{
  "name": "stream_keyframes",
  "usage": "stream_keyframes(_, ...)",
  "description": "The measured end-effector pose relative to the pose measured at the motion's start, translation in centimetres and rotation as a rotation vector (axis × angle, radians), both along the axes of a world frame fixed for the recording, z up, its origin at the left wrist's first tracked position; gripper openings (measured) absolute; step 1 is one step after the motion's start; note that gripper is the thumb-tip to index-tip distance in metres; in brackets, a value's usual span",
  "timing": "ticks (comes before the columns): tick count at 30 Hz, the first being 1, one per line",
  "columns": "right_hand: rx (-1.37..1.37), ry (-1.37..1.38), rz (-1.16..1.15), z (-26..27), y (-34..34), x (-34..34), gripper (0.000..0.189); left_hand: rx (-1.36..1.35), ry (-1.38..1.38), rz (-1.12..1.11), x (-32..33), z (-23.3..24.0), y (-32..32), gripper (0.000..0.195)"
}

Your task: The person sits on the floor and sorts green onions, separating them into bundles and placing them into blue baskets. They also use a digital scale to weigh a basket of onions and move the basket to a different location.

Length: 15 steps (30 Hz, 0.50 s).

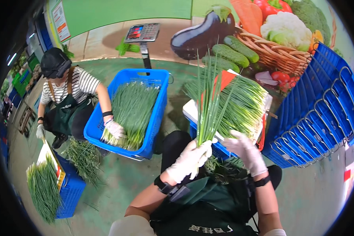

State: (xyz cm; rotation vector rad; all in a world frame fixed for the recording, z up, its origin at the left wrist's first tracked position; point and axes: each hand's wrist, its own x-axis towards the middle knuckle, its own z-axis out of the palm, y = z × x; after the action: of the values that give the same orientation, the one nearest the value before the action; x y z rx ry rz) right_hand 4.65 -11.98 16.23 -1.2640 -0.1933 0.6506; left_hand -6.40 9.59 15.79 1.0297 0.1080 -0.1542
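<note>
A white-gloved left hand of mine (pixel 190 160) grips a small bunch of long green scallions (pixel 209 112) near its lower end, with the leaves pointing up and away. To the right of the bunch, my right hand (pixel 246 152), also gloved, has its fingers apart and holds nothing that I can see. Behind the hands, a large pile of scallions (pixel 242 103) lies across a white board (pixel 190 109) on a blue crate (pixel 193 128), pale ends to the right. A red sheet (pixel 224 81) shows beside the pile, partly hidden by the held leaves.
At the left, a crouching co-worker (pixel 69 97) reaches into a blue crate (pixel 162 118) of scallions. More scallions (pixel 44 188) hang over another crate (pixel 72 188). Loose greens (pixel 82 159) lie on the floor. Nested blue crates (pixel 315 109) stand right; a scale (pixel 142 32) stands behind.
</note>
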Motion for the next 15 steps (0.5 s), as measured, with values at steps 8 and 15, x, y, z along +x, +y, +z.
stream_keyframes(8, -0.058, -0.232, -0.241, -2.5, 2.6, 7.7, 0.054, 0.636, -0.183, -0.126, 12.2, -6.7, -8.0, 0.068)
stream_keyframes(15, -0.942, -1.223, -0.462, -5.3, -1.5, 32.6, 0.064, 0.675, -0.119, 0.375, 23.0, -10.6, -7.7, 0.045)
